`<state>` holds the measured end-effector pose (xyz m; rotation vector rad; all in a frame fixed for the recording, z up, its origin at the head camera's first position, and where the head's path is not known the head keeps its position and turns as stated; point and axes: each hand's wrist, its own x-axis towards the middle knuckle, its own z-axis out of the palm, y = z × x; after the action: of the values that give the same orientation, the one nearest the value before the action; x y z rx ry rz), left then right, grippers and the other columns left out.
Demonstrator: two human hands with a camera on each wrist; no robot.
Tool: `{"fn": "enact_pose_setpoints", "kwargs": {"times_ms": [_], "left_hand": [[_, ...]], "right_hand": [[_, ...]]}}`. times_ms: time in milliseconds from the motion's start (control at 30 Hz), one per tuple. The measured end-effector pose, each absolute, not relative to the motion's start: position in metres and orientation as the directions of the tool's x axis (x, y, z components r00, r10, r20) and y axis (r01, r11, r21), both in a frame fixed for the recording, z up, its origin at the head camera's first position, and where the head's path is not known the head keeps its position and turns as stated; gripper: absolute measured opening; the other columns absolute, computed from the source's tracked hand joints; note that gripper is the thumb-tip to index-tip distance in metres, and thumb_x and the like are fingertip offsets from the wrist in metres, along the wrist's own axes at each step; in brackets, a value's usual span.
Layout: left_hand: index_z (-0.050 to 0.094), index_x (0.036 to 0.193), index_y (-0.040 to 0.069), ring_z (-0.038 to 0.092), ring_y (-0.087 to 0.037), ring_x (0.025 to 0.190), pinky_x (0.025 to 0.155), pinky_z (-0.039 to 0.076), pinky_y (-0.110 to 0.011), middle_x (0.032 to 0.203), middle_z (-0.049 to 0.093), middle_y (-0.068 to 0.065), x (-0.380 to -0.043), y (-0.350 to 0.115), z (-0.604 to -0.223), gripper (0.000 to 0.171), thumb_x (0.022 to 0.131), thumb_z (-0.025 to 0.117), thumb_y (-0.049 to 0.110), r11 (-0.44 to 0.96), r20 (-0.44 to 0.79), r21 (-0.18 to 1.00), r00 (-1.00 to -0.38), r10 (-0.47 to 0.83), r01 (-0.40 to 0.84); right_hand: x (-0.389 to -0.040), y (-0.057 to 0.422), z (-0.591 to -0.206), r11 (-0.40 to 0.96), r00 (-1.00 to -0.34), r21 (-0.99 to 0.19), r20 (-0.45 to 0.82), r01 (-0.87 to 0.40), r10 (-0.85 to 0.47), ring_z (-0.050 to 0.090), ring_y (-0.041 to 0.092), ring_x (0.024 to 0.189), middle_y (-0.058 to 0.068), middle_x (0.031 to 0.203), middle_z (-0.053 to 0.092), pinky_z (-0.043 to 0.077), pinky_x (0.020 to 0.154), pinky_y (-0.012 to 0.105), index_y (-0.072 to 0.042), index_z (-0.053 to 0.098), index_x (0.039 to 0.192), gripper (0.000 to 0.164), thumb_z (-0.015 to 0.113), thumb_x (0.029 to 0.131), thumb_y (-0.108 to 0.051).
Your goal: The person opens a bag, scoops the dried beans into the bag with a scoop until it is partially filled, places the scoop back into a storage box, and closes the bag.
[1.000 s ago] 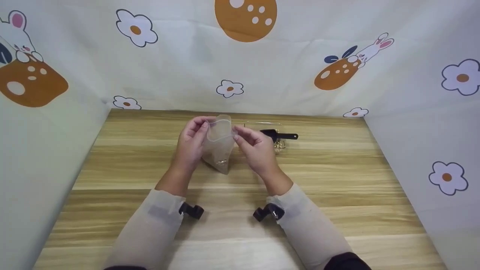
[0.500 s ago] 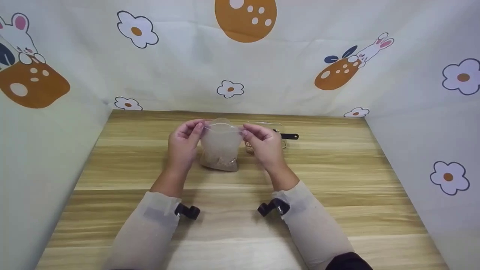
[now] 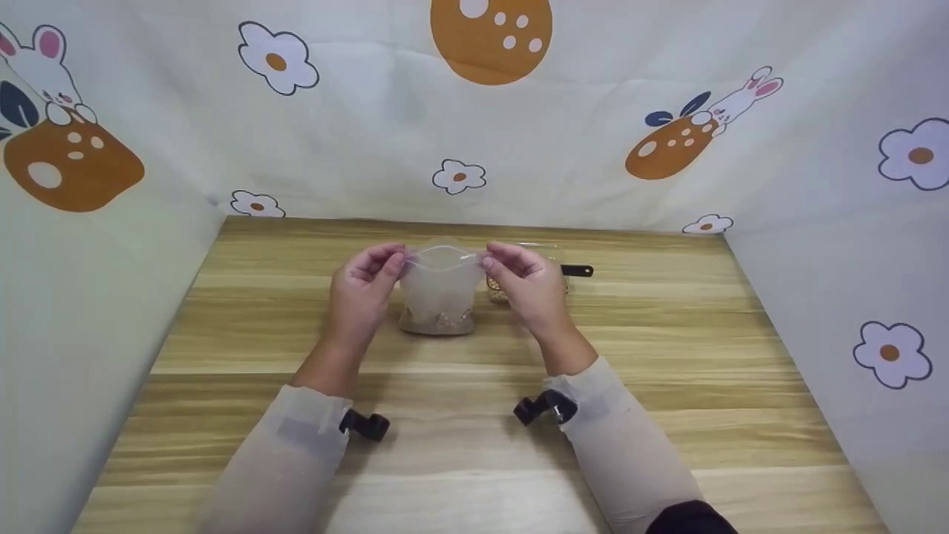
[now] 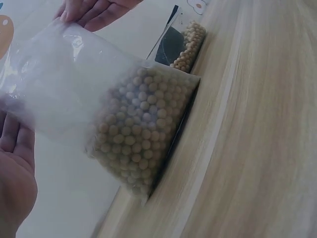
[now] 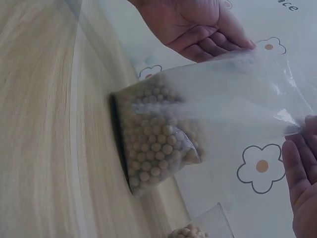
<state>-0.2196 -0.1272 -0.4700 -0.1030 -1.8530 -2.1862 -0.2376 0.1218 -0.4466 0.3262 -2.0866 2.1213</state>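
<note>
A frosted zip bag (image 3: 442, 289) stands upright on the table, its lower part filled with round tan beans, seen closely in the left wrist view (image 4: 143, 124) and the right wrist view. Its mouth gapes slightly between two zip strips. My left hand (image 3: 362, 293) pinches the left top corner between thumb and fingers. At the right top corner, my right hand (image 3: 530, 289) pinches the bag in the same way. Behind the right hand is a clear box (image 3: 545, 248) holding more beans (image 4: 194, 37), with a black scoop (image 3: 577, 271) in it; the hand partly hides both.
The wood-grain table (image 3: 460, 415) is enclosed by a white printed cloth (image 3: 356, 133) at the back and both sides. A black wrist mount (image 3: 365, 425) sits on each sleeve.
Both hands have spread apart, pulling the bag's top wide. The bag has turned to face front and its base now sits flat. The right hand covers more of the scoop.
</note>
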Motion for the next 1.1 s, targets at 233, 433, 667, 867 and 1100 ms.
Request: {"fn": "enact_pose_setpoints", "kwargs": {"times_ms": [233,433,667,867,1100], "left_hand": [[0.075,0.123,0.004,0.074,-0.018,0.113,0.1,0.063,-0.024,0.117,0.079,-0.004,-0.2178,-0.1253,-0.4699,0.029,0.097,0.08,0.018,-0.144,0.23,0.959,-0.966,-0.115,0.246],[0.076,0.118,0.001,0.076,-0.017,0.109,0.095,0.064,-0.024,0.114,0.081,-0.002,-0.2171,-0.1232,-0.4693,0.026,0.096,0.081,0.012,-0.156,0.244,0.953,-0.964,-0.105,0.259],[0.078,0.111,0.003,0.076,-0.016,0.1,0.089,0.065,-0.025,0.104,0.082,-0.002,-0.2173,-0.1251,-0.4699,0.025,0.092,0.086,0.017,-0.156,0.209,0.961,-0.968,-0.139,0.23],[0.079,0.109,0.005,0.078,-0.016,0.097,0.088,0.066,-0.027,0.102,0.083,-0.002,-0.2179,-0.127,-0.4717,0.026,0.091,0.087,0.022,-0.134,0.216,0.961,-0.961,-0.174,0.24],[0.079,0.106,0.002,0.078,-0.014,0.091,0.083,0.067,-0.026,0.097,0.084,0.0,-0.2178,-0.1254,-0.47,0.02,0.091,0.086,0.013,-0.148,0.228,0.954,-0.952,-0.203,0.26]], "right_hand": [[-0.2354,0.1189,-0.4466,0.002,-0.954,-0.958,0.284,-0.286,-0.094,0.077,0.009,0.096,0.015,0.115,0.081,0.064,0.08,0.02,0.003,0.074,0.127,0.038,0.083,0.091,-0.001],[-0.2343,0.1183,-0.4486,0.055,-0.942,-0.948,0.305,-0.315,-0.139,0.072,0.007,0.086,0.01,0.115,0.082,0.058,0.063,0.018,-0.002,0.077,0.124,0.032,0.083,0.093,-0.007],[-0.2361,0.119,-0.4504,-0.005,-0.967,-0.971,0.238,-0.239,-0.089,0.071,0.008,0.077,0.001,0.097,0.083,0.059,0.057,0.02,0.0,0.08,0.116,0.025,0.083,0.091,-0.004],[-0.2365,0.1191,-0.449,-0.004,-0.972,-0.974,0.228,-0.228,-0.063,0.071,0.008,0.074,0.003,0.097,0.083,0.058,0.056,0.019,0.001,0.081,0.113,0.023,0.084,0.09,-0.003],[-0.2352,0.1188,-0.4482,0.011,-0.966,-0.966,0.256,-0.256,-0.045,0.07,0.009,0.072,0.002,0.092,0.083,0.059,0.057,0.019,0.002,0.081,0.11,0.022,0.085,0.089,-0.003]]}}
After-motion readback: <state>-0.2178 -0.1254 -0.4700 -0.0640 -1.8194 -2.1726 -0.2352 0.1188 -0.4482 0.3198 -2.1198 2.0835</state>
